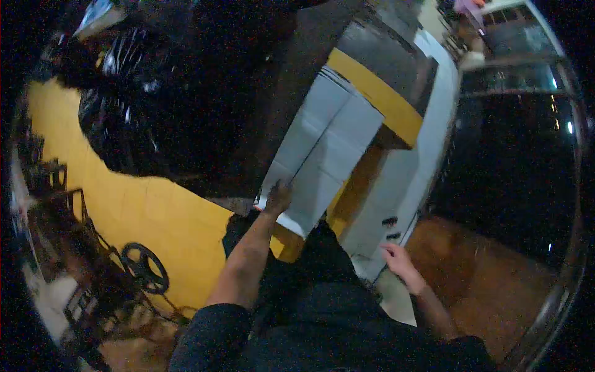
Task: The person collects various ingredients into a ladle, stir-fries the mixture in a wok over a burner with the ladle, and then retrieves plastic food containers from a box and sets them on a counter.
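My left hand [279,197] lies on the near end of a white flat panel [322,133], fingers stretched over its surface. A dark line runs lengthwise down the panel, and its far end rests against a yellow-edged dark block [378,93]. To the right, my right hand [400,263] hangs over a pale grey surface [378,198] with its fingers curled together. Whatever those fingers hold, if anything, is too small to make out. Two small black pieces [389,221] are on the pale surface just beyond the right fingertips.
Black plastic sheeting [136,118] covers a large bulk at left. Below it are a yellow machine side [149,208] and a black handwheel [145,268]. On the right are a brown surface [483,273] and a dark glossy pane [508,155].
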`<state>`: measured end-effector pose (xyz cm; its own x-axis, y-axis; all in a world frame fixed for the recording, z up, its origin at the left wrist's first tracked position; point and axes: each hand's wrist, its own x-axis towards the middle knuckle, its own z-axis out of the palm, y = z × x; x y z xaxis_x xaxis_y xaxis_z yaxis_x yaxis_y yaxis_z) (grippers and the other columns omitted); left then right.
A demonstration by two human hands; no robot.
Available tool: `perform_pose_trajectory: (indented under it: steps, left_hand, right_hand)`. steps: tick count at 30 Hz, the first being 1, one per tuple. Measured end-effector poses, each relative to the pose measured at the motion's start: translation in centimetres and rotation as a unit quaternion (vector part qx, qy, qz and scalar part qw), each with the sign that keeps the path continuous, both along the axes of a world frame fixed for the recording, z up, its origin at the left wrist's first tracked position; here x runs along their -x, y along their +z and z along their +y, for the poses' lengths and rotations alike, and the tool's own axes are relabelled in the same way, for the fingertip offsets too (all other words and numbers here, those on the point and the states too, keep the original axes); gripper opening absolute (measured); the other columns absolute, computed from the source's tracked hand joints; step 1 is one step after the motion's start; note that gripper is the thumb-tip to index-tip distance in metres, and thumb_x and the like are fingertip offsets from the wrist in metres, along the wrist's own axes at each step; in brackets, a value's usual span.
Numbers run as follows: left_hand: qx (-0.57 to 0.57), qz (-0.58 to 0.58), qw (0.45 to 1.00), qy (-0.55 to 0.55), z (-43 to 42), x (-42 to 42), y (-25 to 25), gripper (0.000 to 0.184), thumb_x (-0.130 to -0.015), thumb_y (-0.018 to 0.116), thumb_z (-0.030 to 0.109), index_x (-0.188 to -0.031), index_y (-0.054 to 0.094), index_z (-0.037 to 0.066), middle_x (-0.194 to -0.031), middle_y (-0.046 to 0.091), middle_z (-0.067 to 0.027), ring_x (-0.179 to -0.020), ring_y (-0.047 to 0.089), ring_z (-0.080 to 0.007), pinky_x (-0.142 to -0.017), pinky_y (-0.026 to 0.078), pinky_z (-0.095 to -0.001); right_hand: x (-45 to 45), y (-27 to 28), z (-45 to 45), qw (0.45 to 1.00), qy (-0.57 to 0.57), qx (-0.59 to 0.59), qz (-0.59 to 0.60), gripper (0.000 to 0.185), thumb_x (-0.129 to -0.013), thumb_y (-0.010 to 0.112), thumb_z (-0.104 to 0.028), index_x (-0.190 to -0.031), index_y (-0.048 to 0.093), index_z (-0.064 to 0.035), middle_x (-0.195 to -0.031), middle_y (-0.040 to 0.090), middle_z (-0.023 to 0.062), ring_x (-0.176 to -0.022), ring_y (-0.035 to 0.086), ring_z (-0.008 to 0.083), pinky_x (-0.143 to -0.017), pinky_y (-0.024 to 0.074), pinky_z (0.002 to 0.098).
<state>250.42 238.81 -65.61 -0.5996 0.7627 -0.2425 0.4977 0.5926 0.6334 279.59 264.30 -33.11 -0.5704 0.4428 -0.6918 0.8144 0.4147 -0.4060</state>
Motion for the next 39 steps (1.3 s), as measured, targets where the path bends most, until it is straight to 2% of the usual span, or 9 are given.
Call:
perform_pose_trajectory:
  steps: [6, 12, 14, 20, 24, 30, 32, 35, 39]
  left_hand:
    - [-0.028, -0.089, 0.99, 0.103, 3.5, -4.8, 9.6, 0.046, -0.08, 0.064, 0.032, -0.115, 0.057, 0.003, -0.109, 0.058, -0.0209, -0.102, 0.055, -0.0383, -0.087, 0.046, -0.0464]
    - [0.017, -0.206, 0.978, -0.002, 9.2, -12.2, 23.8, 0.075, -0.077, 0.069, 0.038, -0.135, 0.038, 0.002, -0.133, 0.044, -0.0227, -0.123, 0.043, -0.0387, -0.101, 0.038, -0.0463]
    - [-0.027, -0.213, 0.977, 0.021, 11.2, -16.4, 22.9, 0.079, -0.077, 0.068, 0.039, -0.138, 0.034, 0.004, -0.136, 0.04, -0.0228, -0.126, 0.04, -0.0389, -0.102, 0.036, -0.048]
    - [0.012, -0.105, 0.994, -0.008, 12.1, -18.1, 20.5, 0.096, -0.077, 0.068, 0.042, -0.148, 0.012, 0.01, -0.138, 0.037, -0.0254, -0.127, 0.038, -0.0438, -0.103, 0.034, -0.0546]
    - [0.073, -0.153, 0.986, 0.002, 12.0, -17.2, 20.5, 0.092, -0.071, 0.068, 0.026, -0.148, 0.017, 0.012, -0.14, 0.035, -0.0229, -0.131, 0.033, -0.0421, -0.104, 0.031, -0.054]
    - [0.097, -0.11, 0.988, 0.057, 13.2, -22.0, 19.2, 0.086, -0.073, 0.063, 0.019, -0.147, 0.02, 0.014, -0.142, 0.032, -0.022, -0.132, 0.03, -0.0427, -0.106, 0.025, -0.0585]
    - [0.08, -0.098, 0.99, 0.065, 13.2, -21.1, 20.1, 0.088, -0.076, 0.064, 0.025, -0.149, 0.016, 0.018, -0.145, 0.028, -0.0226, -0.134, 0.026, -0.0442, -0.108, 0.019, -0.0608]
    - [0.048, -0.109, 0.991, 0.056, 12.4, -21.5, 20.5, 0.089, -0.076, 0.066, 0.028, -0.149, 0.015, 0.02, -0.143, 0.03, -0.0222, -0.135, 0.024, -0.0442, -0.109, 0.018, -0.0608]
    - [0.04, -0.104, 0.993, 0.046, 12.5, -21.4, 20.3, 0.09, -0.076, 0.067, 0.029, -0.149, 0.015, 0.022, -0.142, 0.032, -0.021, -0.135, 0.022, -0.0446, -0.108, 0.018, -0.0608]
  right_hand:
    - [17.1, -14.2, 6.9, 0.91, 0.243, 0.059, 0.331, 0.031, -0.087, 0.056, -0.015, -0.113, 0.059, 0.0008, -0.093, 0.065, 0.0165, -0.085, 0.063, 0.0273, -0.077, 0.0496, 0.0374]
    - [23.3, -6.1, 7.2, 0.867, 0.266, -0.204, 0.37, 0.039, -0.084, 0.059, -0.03, -0.117, 0.061, -0.01, -0.118, 0.06, 0.0147, -0.117, 0.049, 0.0375, -0.104, 0.0313, 0.0524]
    - [18.6, -7.6, 9.2, 0.887, 0.411, -0.205, 0.053, 0.039, -0.084, 0.057, -0.034, -0.116, 0.061, -0.011, -0.122, 0.057, 0.0169, -0.123, 0.044, 0.0387, -0.107, 0.0246, 0.0581]
    - [18.2, -12.3, 11.6, 0.777, 0.596, -0.191, -0.066, 0.027, -0.081, 0.059, -0.027, -0.1, 0.067, -0.0098, -0.106, 0.063, 0.0141, -0.1, 0.058, 0.034, -0.09, 0.0436, 0.0515]
    - [27.0, -16.0, 10.8, 0.884, 0.458, 0.005, -0.098, 0.038, -0.081, 0.061, -0.035, -0.109, 0.058, -0.009, -0.11, 0.058, 0.0191, -0.099, 0.057, 0.0357, -0.084, 0.0466, 0.047]
    - [31.0, -25.3, 6.3, 0.907, 0.29, -0.293, -0.084, 0.076, -0.08, 0.066, -0.043, -0.139, 0.031, -0.0116, -0.136, 0.035, 0.0304, -0.122, 0.04, 0.0469, -0.093, 0.0407, 0.0532]
    - [30.2, -33.2, 6.1, 0.685, 0.16, -0.697, 0.14, 0.056, -0.092, 0.044, -0.037, -0.142, 0.035, -0.0129, -0.124, 0.049, 0.0253, -0.106, 0.052, 0.0453, -0.077, 0.0436, 0.0603]
    - [27.0, -25.6, 5.1, 0.853, 0.316, -0.415, 0.018, 0.097, -0.075, 0.071, -0.043, -0.148, 0.013, -0.0182, -0.144, 0.018, 0.0327, -0.128, 0.026, 0.0533, -0.099, 0.0243, 0.067]
    - [26.4, -22.3, 7.7, 0.839, 0.477, -0.258, -0.036, 0.101, -0.072, 0.072, -0.046, -0.149, 0.012, -0.021, -0.144, 0.018, 0.0318, -0.13, 0.022, 0.0527, -0.098, 0.0236, 0.067]
